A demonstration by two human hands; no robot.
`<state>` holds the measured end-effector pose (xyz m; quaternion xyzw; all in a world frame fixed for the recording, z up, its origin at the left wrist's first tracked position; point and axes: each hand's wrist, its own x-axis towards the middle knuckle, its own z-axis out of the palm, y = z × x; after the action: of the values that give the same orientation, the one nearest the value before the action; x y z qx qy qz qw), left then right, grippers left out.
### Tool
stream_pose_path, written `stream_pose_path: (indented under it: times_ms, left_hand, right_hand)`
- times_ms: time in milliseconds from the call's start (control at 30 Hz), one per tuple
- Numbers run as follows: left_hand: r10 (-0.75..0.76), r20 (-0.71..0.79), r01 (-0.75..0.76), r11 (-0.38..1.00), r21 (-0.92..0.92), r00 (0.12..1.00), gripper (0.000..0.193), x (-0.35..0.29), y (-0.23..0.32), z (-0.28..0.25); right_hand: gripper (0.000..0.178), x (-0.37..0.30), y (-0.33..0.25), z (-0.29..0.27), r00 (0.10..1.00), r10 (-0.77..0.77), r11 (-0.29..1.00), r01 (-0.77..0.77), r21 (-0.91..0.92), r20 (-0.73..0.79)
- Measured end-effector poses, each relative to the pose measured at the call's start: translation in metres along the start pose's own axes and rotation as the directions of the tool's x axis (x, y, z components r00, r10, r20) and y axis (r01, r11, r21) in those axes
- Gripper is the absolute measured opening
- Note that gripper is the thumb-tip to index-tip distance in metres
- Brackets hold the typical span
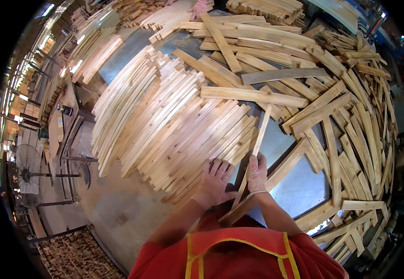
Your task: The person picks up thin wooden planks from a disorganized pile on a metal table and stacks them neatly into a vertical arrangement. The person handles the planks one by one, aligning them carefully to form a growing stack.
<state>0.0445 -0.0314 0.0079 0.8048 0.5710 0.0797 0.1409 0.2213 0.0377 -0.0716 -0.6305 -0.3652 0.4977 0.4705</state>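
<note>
Left hand [216, 182], its fingers slightly spread, lies flat on the near end of a broad row of pale, smooth, straight-edged wooden slats [172, 125]. Just beside that row, the right hand [257, 173] grips a slim, light wooden strip [262, 130], slanting away. Further right, long brown-streaked planks [323, 109] crisscross over a sleek blue-grey tabletop [299, 190].

Left hand [215, 182] at planks [183, 135], right hand [258, 174] around wooden strip [263, 129]

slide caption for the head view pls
Right hand gripping a wooden strip, left hand at the edge of a row of strips, loose boards jumbled to the right.
</note>
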Motion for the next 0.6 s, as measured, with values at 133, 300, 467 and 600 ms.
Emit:
stream_pose_path:
  times_ms: [133, 300, 467, 600]
  left_hand:
    - [-0.026, -0.023, 0.027, 0.998, 0.05, 0.999, 0.083, 0.005, 0.015, 0.011]
    - [-0.14, -0.053, 0.146, 0.977, 0.154, 0.989, 0.077, -0.015, 0.0, 0.026]
    - [-0.089, -0.123, 0.105, 0.986, 0.127, 0.988, 0.079, 0.013, 0.008, 0.007]
    - [-0.045, -0.171, 0.075, 0.982, 0.174, 0.984, 0.076, 0.017, 0.001, 0.012]
  right_hand:
    - [0.044, -0.03, -0.029, -0.006, 0.951, 0.254, 0.962, -0.267, 0.056, 0.179]
    - [0.035, 0.056, -0.131, -0.042, 0.908, 0.215, 0.775, 0.067, -0.629, 0.361]
    - [0.04, 0.22, -0.129, -0.041, 0.669, -0.504, 0.063, 0.66, -0.748, 0.547]
    - [0.057, 0.25, -0.159, -0.012, 0.723, -0.339, -0.04, 0.629, -0.776, 0.603]
